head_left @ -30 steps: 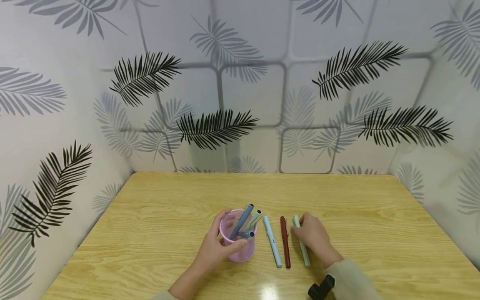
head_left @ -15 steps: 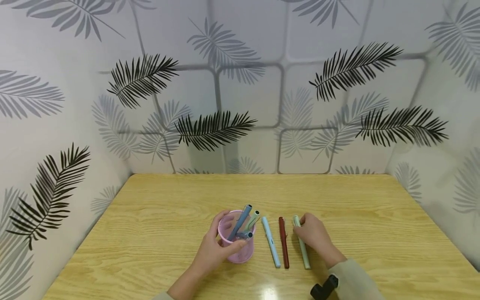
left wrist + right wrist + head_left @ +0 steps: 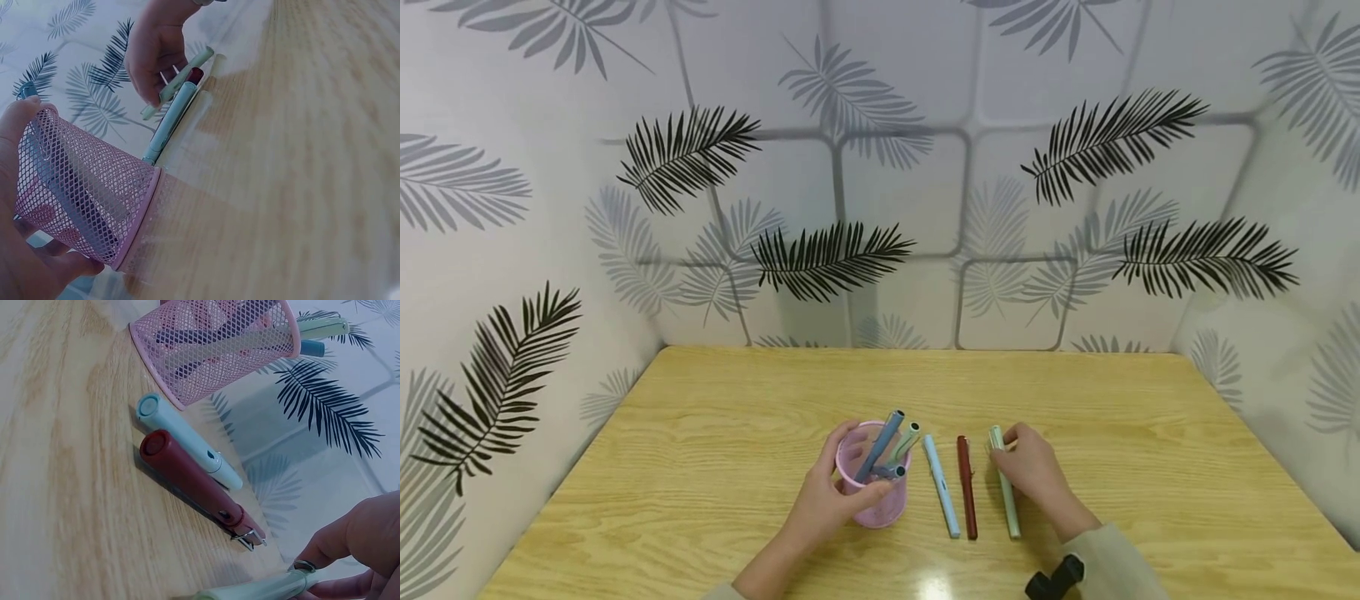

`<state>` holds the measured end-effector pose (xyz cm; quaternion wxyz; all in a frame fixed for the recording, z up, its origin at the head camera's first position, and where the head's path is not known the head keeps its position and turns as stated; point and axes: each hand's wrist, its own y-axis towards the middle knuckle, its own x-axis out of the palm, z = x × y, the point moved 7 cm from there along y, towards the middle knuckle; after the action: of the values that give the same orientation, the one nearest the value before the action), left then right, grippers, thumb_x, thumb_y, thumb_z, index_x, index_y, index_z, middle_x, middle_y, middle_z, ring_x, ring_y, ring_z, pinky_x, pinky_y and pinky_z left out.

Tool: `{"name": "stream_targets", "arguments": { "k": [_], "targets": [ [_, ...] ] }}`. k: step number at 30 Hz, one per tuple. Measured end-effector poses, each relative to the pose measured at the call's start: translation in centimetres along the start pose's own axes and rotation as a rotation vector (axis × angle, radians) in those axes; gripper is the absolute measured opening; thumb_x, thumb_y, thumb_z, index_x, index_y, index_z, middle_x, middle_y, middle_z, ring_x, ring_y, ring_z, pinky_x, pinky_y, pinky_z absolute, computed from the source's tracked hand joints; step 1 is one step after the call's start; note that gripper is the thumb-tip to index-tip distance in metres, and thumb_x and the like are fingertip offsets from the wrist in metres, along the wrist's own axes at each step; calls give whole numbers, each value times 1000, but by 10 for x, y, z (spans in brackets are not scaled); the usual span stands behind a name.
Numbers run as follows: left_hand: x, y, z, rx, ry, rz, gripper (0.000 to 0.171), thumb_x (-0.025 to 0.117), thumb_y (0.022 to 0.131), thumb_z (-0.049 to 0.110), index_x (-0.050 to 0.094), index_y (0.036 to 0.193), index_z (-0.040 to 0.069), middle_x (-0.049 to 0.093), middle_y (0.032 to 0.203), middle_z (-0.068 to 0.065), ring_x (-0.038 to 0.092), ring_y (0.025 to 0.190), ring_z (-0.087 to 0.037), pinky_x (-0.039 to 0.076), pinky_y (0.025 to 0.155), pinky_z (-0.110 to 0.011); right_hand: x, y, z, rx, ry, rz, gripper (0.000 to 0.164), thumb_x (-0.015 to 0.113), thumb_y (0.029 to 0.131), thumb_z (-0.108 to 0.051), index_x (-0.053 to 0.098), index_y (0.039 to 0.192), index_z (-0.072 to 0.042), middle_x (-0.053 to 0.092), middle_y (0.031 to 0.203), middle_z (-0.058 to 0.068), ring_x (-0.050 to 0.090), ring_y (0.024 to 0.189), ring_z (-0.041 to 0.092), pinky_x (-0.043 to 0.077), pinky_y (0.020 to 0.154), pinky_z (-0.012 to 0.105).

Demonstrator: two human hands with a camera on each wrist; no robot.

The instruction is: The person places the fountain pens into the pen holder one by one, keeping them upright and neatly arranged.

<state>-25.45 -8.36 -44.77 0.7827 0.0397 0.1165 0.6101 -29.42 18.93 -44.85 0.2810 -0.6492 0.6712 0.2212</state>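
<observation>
My left hand [image 3: 829, 500] grips a pink mesh pen holder [image 3: 883, 504], fingers round its far side and thumb at the front. Inside it lean two dark blue pens [image 3: 880, 446] and one light green pen [image 3: 906, 442]. My right hand [image 3: 1033, 468] pinches a second light green pen [image 3: 1009, 504] near its clip end, between thumb and fingers in the right wrist view. Left of that hand lie a dark red pen [image 3: 967, 496] and a light blue pen [image 3: 942, 492], side by side. Whether the pinched pen touches the table is hard to tell.
The wooden table [image 3: 737, 400] runs back to a wall [image 3: 910, 300] printed with leaves. A small black device [image 3: 1054, 578] sits on my right wrist, by the sleeve [image 3: 1112, 562]. Light glares off the table's front part.
My right hand has shifted slightly to the right, and the light green pen in its fingers has moved a little with it. My left hand keeps its hold on the pen holder.
</observation>
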Motion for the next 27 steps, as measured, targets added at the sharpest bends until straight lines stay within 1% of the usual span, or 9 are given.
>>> {"name": "stream_targets", "arguments": {
  "k": [5, 7, 12, 15, 20, 23, 27],
  "targets": [
    [0, -1, 0, -19, 9, -6, 80, 75, 79, 20, 26, 142, 30, 37, 140, -10, 40, 124, -32, 46, 91, -40, -5, -4, -6, -18, 9, 23, 30, 56, 87, -12, 50, 110, 7, 57, 82, 14, 51, 54, 17, 45, 45, 30],
    [1, -2, 2, -26, 6, -10, 81, 75, 80, 19, 25, 143, 28, 36, 141, -12, 39, 125, -34, 45, 92, -42, -6, -6, -10, -33, 26, 27, 31, 55, 87, -12, 49, 111, 7, 58, 83, 14, 51, 54, 18, 46, 46, 30],
    [2, -5, 21, -26, -11, -27, 82, 74, 81, 16, 23, 145, 18, 33, 142, -18, 38, 125, -38, 43, 94, -48, -7, -10, -20, -70, 67, 44, 32, 53, 88, -12, 48, 114, 6, 57, 85, 13, 51, 52, 17, 49, 46, 30],
    [3, -7, 30, -23, -11, -32, 81, 73, 81, 16, 23, 145, 17, 33, 141, -19, 38, 125, -39, 42, 94, -48, -9, -12, -25, -91, 77, 68, 31, 53, 88, -13, 49, 114, 5, 55, 86, 13, 51, 51, 16, 48, 46, 29],
    [3, -7, 29, -31, -7, -27, 81, 74, 81, 17, 24, 144, 20, 33, 142, -18, 38, 125, -39, 43, 93, -48, -11, -17, -35, -122, 108, 97, 31, 56, 90, -14, 50, 114, 3, 54, 88, 13, 52, 56, 17, 50, 47, 29],
    [3, -7, 28, -33, -2, -25, 81, 74, 81, 18, 24, 144, 20, 33, 142, -17, 38, 125, -38, 44, 93, -47, -12, -20, -40, -131, 136, 106, 30, 57, 90, -15, 50, 116, 0, 54, 89, 12, 53, 62, 17, 51, 49, 29],
    [3, -7, 28, -32, 2, -20, 82, 74, 80, 18, 24, 144, 19, 33, 142, -17, 38, 125, -38, 44, 92, -46, -13, -23, -45, -135, 183, 111, 30, 57, 91, -15, 50, 116, -2, 54, 91, 12, 54, 65, 18, 53, 53, 32]
  ]
}}
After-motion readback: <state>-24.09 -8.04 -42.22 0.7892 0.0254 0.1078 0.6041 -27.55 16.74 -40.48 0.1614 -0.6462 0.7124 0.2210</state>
